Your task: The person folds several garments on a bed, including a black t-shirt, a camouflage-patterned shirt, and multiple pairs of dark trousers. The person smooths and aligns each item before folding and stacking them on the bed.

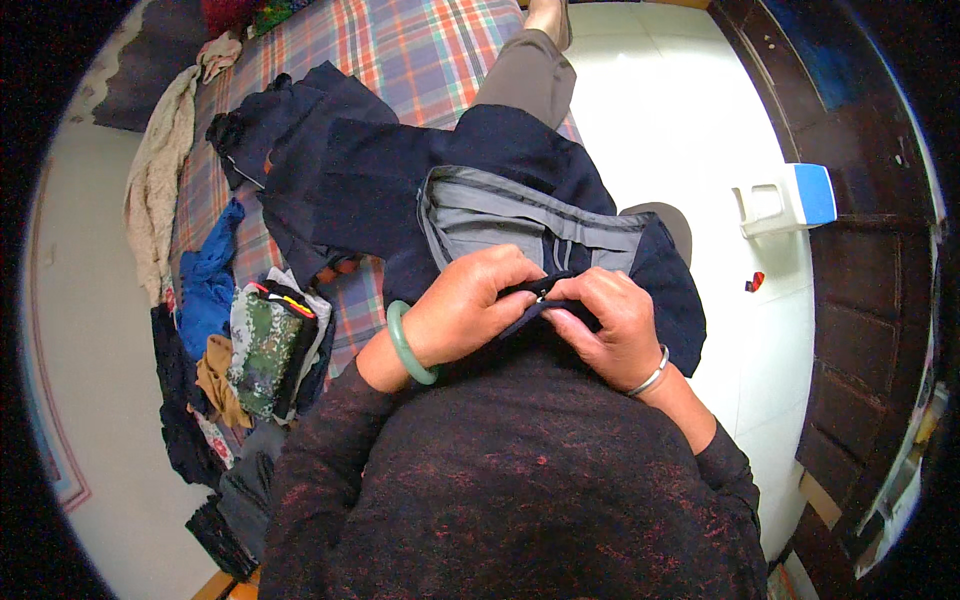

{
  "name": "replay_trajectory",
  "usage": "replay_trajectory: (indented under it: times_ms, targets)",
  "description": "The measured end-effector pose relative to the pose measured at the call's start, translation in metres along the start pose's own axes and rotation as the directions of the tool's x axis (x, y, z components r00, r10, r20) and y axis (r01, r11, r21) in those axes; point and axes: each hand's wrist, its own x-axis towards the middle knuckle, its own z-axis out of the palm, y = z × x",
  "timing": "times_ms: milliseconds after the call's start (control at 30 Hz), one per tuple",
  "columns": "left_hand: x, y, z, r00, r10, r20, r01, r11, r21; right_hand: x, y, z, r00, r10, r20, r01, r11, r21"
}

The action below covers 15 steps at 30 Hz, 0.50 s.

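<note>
Dark navy trousers (375, 169) lie across my lap and the bed, their grey waistband lining (491, 214) turned up towards me. My left hand (480, 296), with a green bangle at the wrist, pinches one side of the waistband's front opening. On the other side my right hand (611, 315), wearing a silver bracelet, grips the cloth between thumb and forefinger. A small metal fastener (541, 295) shows between my fingertips; whether it is hooked together I cannot tell.
A plaid bedsheet (420, 45) covers the bed. Folded camouflage cloth (262, 352), a blue garment (210, 277) and other clothes lie to my left. A white container with a blue side (787, 199) and a red scrap (754, 282) are on the floor to the right, beside dark furniture (855, 337).
</note>
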Motion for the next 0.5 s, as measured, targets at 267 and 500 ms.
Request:
replay_trajectory:
  times_ms: [267, 500]
  targets:
    - [-0.004, 0.012, 0.006, 0.999, 0.028, -0.04, -0.02, 0.981, 0.191, -0.003, -0.002, 0.002, 0.995, 0.103, 0.017, -0.102, 0.994, -0.046]
    - [-0.02, 0.008, -0.027, 0.999, -0.027, 0.038, 0.022, 0.991, 0.134, 0.0, 0.012, -0.045, 0.945, 0.211, -0.25, -0.244, 0.964, -0.11]
